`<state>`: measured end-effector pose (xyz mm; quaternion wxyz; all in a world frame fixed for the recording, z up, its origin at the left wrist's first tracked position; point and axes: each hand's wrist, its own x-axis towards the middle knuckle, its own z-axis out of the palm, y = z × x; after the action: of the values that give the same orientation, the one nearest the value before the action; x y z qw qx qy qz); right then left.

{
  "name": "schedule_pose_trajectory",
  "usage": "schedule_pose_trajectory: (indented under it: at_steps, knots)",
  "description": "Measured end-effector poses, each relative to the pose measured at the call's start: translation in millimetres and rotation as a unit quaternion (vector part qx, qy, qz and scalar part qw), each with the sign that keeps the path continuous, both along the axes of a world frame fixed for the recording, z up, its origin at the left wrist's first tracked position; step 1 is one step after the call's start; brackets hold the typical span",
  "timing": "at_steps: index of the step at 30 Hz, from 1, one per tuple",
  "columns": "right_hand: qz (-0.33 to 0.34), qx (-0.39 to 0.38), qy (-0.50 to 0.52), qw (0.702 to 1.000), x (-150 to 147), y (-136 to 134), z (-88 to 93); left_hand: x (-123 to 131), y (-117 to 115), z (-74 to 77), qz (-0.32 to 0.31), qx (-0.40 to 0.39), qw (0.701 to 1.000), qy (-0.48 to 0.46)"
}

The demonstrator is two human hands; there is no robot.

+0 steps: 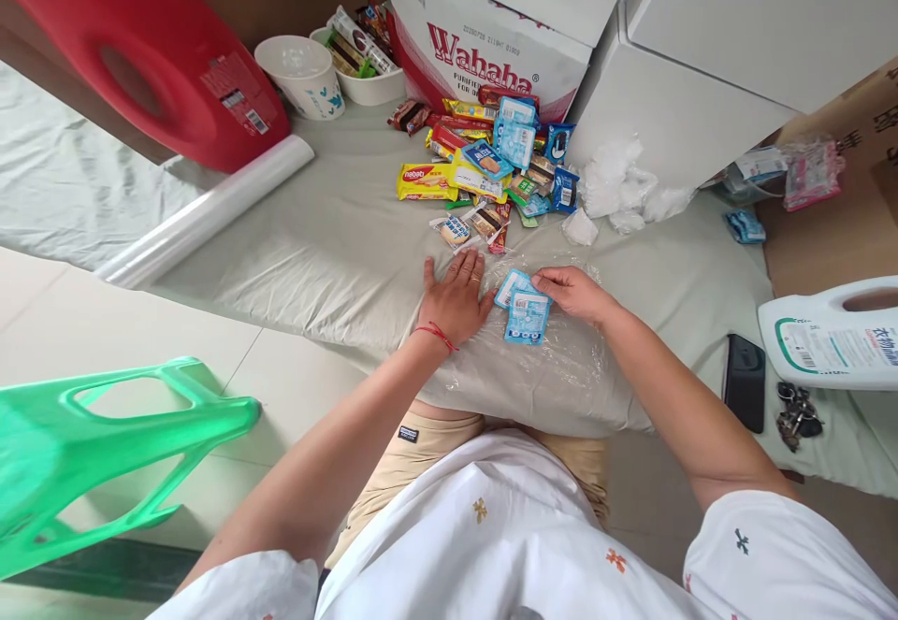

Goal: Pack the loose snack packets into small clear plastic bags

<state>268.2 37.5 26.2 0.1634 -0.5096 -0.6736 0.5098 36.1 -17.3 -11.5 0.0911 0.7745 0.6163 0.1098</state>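
My left hand [453,307] lies flat with its fingers out, at the left edge of a sheet of clear plastic film [575,358] spread on the cloth. On the film are two light-blue snack packets, one [528,318] overlapping the other [513,285]. My right hand [572,293] pinches the edge of the packets between thumb and forefinger; which of the two it grips I cannot tell for sure. Just beyond my fingertips sits a heap of wrapped snacks, among them a yellow nabati packet [427,181] and a small clear-wrapped snack [453,230].
A roll of clear film [210,213] lies at the left by a red jug [161,59]. Behind stand a paper cup [301,78], a bowl of snacks [371,87] and a Wahaba carton [491,40]. Crumpled white plastic [621,185], a phone [745,383] and keys [798,414] are to the right.
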Motion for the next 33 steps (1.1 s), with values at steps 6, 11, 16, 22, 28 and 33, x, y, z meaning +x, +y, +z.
schedule_pose_trajectory:
  at_steps: [6,11,16,22,28,33]
  knots:
    - [-0.12,0.232,-0.09,0.961,8,7,0.6,1,0,2.0,0.006,-0.007,1.0,0.008]
    - [-0.055,0.202,-0.162,0.964,3,5,-6.5,1,0,1.1,0.008,-0.004,1.0,0.001]
    - [0.035,0.18,-0.261,0.948,-20,12,-4.4,1,0,0.2,0.005,0.004,1.0,-0.004]
    - [0.017,0.062,-0.2,0.978,-22,26,-4.7,1,0,-0.5,0.01,-0.001,1.0,-0.006]
    - [-0.11,0.016,-0.02,0.994,0,27,-6.6,1,0,-1.6,0.008,-0.003,1.0,-0.006]
    - [-0.231,0.036,0.066,0.97,24,28,9.8,1,1,-1.7,0.009,-0.007,1.0,-0.005]
